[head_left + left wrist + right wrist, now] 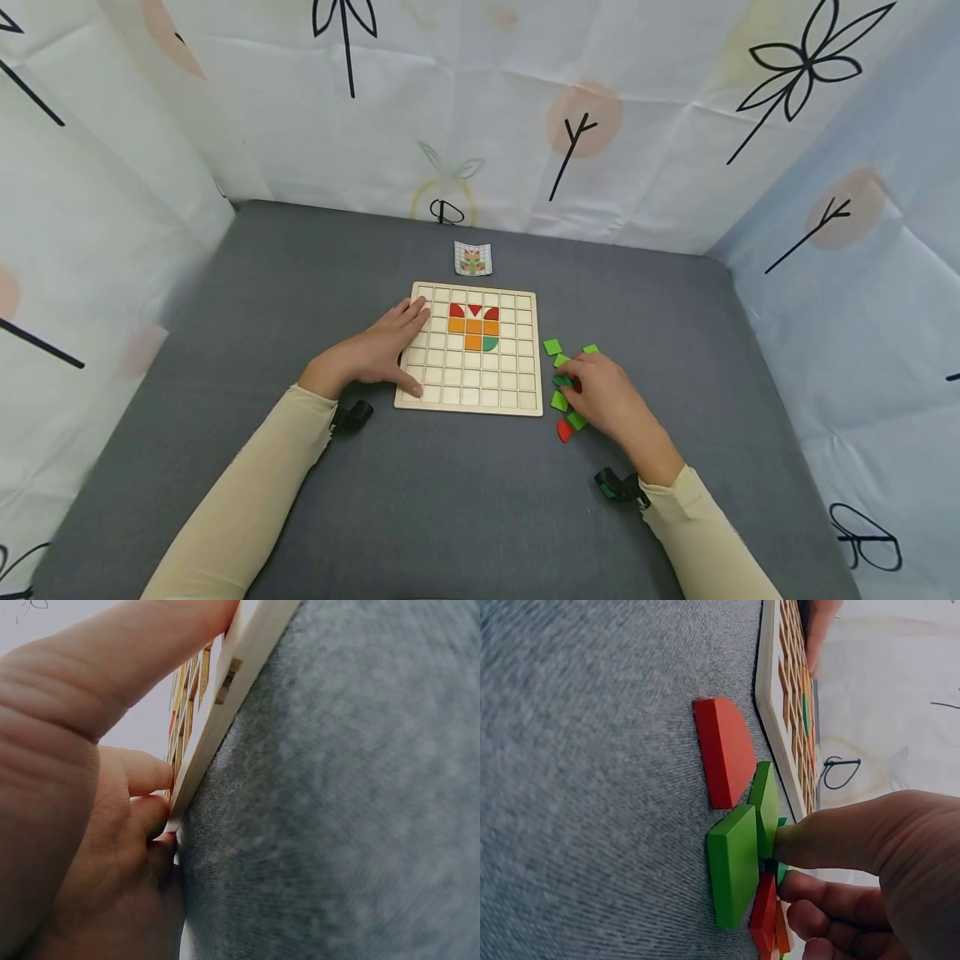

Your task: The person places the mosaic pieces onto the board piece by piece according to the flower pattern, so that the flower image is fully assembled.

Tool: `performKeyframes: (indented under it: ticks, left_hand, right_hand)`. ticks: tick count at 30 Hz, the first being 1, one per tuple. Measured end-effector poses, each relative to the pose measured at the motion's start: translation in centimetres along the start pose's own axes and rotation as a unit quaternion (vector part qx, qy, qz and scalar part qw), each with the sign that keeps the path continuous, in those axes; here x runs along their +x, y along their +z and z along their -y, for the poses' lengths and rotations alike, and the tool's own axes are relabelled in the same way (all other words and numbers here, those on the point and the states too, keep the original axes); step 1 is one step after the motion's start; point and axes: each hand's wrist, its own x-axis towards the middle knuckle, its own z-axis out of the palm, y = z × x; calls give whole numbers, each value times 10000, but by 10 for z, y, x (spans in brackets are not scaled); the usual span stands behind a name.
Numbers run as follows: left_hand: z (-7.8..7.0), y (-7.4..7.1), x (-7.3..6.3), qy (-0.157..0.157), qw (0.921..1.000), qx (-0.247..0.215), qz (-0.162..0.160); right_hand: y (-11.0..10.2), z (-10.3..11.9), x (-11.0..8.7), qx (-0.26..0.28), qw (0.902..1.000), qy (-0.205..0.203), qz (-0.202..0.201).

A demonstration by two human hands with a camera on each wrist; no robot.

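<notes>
A square wooden grid board (pixel 442 401) lies flat on the table, with red, orange and green tiles (pixel 474 326) set in its upper middle cells. My left hand (pixel 378 346) is spread along the board's left side, fingertips on the far part and thumb (pixel 150 652) on the near corner. To the right of the board, my right hand (pixel 603 392) reaches down into a group of loose tiles. Its thumb and index finger pinch a dark green tile (pixel 782 873), mostly hidden by them. Bright green tiles (pixel 735 862) and a red quarter-round tile (pixel 726 754) lie beside these fingers.
Behind the board, a small card (pixel 472 259) with a coloured grid pattern lies on the grey tabletop (pixel 450 500). More green tiles (pixel 552 347) lie close to the board's right edge. Printed white cloth (pixel 495 125) hangs behind the table and at both sides.
</notes>
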Motion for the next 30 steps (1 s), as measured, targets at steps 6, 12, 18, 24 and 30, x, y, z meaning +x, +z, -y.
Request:
performKeyframes:
  ticks: [6,12,18,24,30]
  left_hand:
    - [0,-1,1,89,9999,51,-62]
    - [0,0,0,15,10000,47,-54]
    - [3,4,0,32,10000,81,-39]
    - [4,3,0,94,9999,64,-87]
    - [5,3,1,106,9999,45,-88]
  right_hand:
    - [-4,3,3,128,9997,83,-193]
    - [-9,13,8,206,9991,262,-250]
    - [-14,24,18,350,9986,340,-215]
    - [-18,35,34,395,9988,66,-292]
    - [-18,46,48,401,9985,-199,-328]
